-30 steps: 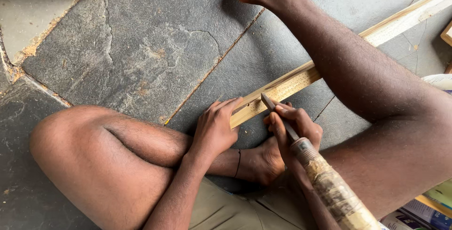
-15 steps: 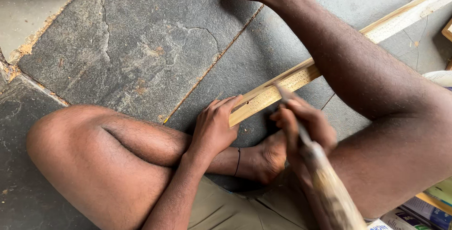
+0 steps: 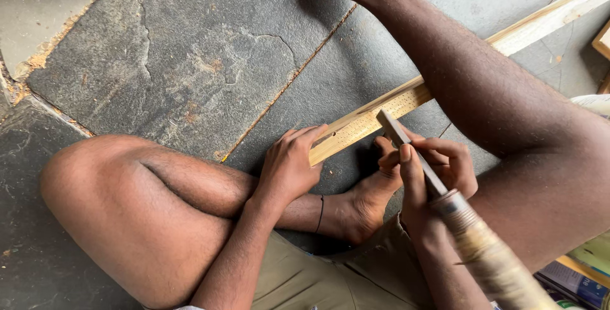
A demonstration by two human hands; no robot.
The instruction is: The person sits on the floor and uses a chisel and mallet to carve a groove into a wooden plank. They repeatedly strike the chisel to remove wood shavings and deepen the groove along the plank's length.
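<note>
On the stone floor | wooden strip lies under the leg | left hand presses flat on its near end | right hand, clenched on the chisel, has brought the blade back onto the strip after a blurred stroke.

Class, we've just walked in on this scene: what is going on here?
A person sits on a stone floor working a long wooden strip that runs under the right leg. The left hand presses down on the near end of the strip. The right hand holds a chisel by its blade, the tip set against the strip's edge; its wrapped handle points back toward the camera. A bare foot rests just below the strip.
</note>
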